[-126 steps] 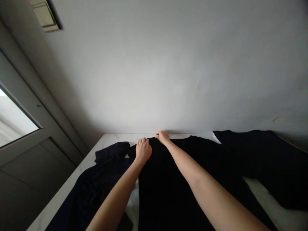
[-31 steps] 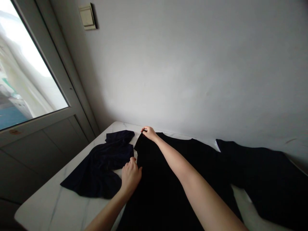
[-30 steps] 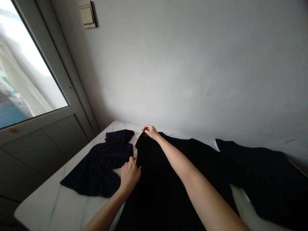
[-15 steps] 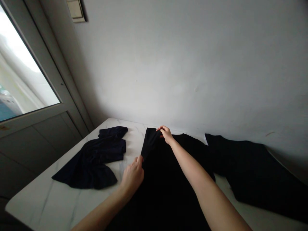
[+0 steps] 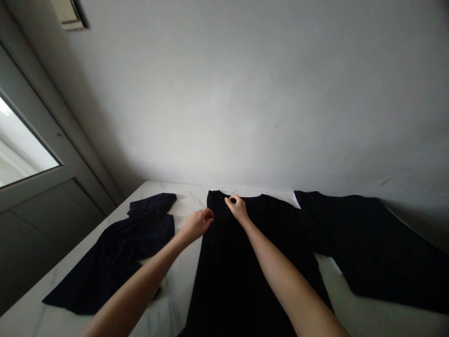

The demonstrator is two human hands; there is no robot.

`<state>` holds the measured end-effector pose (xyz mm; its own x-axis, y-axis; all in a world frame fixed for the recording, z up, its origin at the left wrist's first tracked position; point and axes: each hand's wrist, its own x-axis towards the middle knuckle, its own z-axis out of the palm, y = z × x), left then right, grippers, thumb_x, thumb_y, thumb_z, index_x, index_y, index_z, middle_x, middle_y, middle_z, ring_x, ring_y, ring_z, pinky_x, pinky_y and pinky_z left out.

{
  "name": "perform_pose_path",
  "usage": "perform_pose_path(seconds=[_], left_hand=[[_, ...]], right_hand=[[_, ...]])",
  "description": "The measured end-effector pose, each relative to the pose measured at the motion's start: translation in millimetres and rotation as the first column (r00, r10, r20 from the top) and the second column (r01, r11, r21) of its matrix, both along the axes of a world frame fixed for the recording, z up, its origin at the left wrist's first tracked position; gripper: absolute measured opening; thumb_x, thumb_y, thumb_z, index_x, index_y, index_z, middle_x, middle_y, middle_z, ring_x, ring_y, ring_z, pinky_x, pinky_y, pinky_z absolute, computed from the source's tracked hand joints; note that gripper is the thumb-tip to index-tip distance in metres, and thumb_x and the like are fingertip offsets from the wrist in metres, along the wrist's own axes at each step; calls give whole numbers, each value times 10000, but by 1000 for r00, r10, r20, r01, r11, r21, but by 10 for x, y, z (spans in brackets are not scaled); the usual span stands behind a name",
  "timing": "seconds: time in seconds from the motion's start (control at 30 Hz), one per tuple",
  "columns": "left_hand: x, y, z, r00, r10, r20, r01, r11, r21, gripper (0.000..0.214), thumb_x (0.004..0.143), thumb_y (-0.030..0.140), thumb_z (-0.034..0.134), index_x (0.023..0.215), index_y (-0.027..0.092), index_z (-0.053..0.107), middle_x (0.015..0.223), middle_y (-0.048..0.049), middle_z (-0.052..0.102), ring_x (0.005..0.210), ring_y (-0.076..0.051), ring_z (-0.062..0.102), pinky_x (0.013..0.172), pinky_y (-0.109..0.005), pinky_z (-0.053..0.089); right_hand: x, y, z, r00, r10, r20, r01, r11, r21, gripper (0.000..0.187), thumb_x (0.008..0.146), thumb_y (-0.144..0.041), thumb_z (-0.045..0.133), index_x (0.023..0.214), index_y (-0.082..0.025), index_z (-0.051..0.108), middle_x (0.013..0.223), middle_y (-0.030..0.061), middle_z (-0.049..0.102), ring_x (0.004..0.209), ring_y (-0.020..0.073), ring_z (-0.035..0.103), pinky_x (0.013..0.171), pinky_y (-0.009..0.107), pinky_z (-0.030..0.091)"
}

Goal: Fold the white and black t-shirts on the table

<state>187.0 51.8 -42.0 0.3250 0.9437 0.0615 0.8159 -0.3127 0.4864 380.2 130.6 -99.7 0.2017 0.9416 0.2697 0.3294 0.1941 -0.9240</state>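
Observation:
A black garment [image 5: 245,267] lies spread on the white marble table [image 5: 175,299], its left side folded inward into a straight edge. My left hand [image 5: 197,223] rests at that left edge near the top, fingers curled and touching the cloth. My right hand [image 5: 237,208] presses on the garment just below the neckline, fingers bent in a pinch on the fabric.
A dark navy garment [image 5: 119,252] lies crumpled to the left on the table. Another black garment [image 5: 372,238] spreads out at the right against the grey wall [image 5: 245,93]. A window frame [image 5: 42,173] stands at the left; a wall switch [image 5: 68,14] is high up.
The garment's left sleeve has been folded inward. My right hand came down from the lifted corner to below the neckline, and my left hand slid up the edge toward it.

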Motion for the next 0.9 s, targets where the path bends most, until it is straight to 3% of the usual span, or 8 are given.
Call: perform_pose_path(seconds=[0.07, 0.17, 0.33, 0.57, 0.77, 0.9], left_hand=[[-43, 513, 5, 998, 44, -48, -40, 996, 81, 226, 900, 210, 490, 1086, 204, 617, 991, -66, 683, 886, -195, 653, 812, -310, 487], [-60, 1173, -46, 994, 31, -103, -20, 994, 104, 274, 884, 145, 485, 1128, 186, 603, 1070, -94, 645, 949, -198, 639, 895, -344, 480], [-33, 1786, -149, 981, -133, -143, 138, 990, 30, 185, 791, 137, 591, 938, 207, 679, 928, -44, 638, 983, -211, 613, 949, -351, 458], [-60, 2112, -141, 949, -297, -106, 296, 955, -22, 87, 710, 196, 653, 790, 188, 687, 928, -33, 636, 925, -192, 588, 858, -293, 476], [-72, 2139, -184, 932, -357, -56, 354, 933, -57, 194, 811, 231, 543, 934, 154, 672, 948, -38, 682, 836, -153, 595, 767, -258, 481], [-46, 2148, -205, 915, -395, -83, 388, 917, -94, 294, 784, 141, 528, 1045, 169, 661, 1014, -32, 701, 853, -137, 611, 760, -234, 472]], right_hand=[[-32, -11, -31, 995, 33, 95, -40, 996, 74, 188, 642, -339, 675, 686, -235, 525, 745, 6, 621, 782, 217, 600, 785, 329, 465], [-57, -18, -86, 973, 61, 224, -99, 982, 162, 175, 651, -222, 656, 725, -237, 498, 801, 15, 619, 817, 215, 599, 799, 336, 470], [-65, -7, -130, 944, 47, 326, -126, 966, 228, 178, 680, -85, 532, 769, -236, 500, 845, 24, 589, 838, 199, 588, 799, 331, 484], [-101, 3, -81, 943, 46, 329, -136, 957, 257, 231, 643, -52, 479, 781, -233, 515, 822, 17, 555, 788, 192, 566, 766, 327, 486], [-87, -8, -25, 966, 22, 259, -101, 950, 294, 205, 628, -54, 455, 710, -242, 469, 728, -3, 559, 712, 175, 558, 710, 294, 467], [-79, -15, -24, 974, 32, 225, -99, 951, 293, 174, 668, -72, 444, 690, -245, 455, 695, -10, 569, 682, 168, 564, 698, 287, 462]])
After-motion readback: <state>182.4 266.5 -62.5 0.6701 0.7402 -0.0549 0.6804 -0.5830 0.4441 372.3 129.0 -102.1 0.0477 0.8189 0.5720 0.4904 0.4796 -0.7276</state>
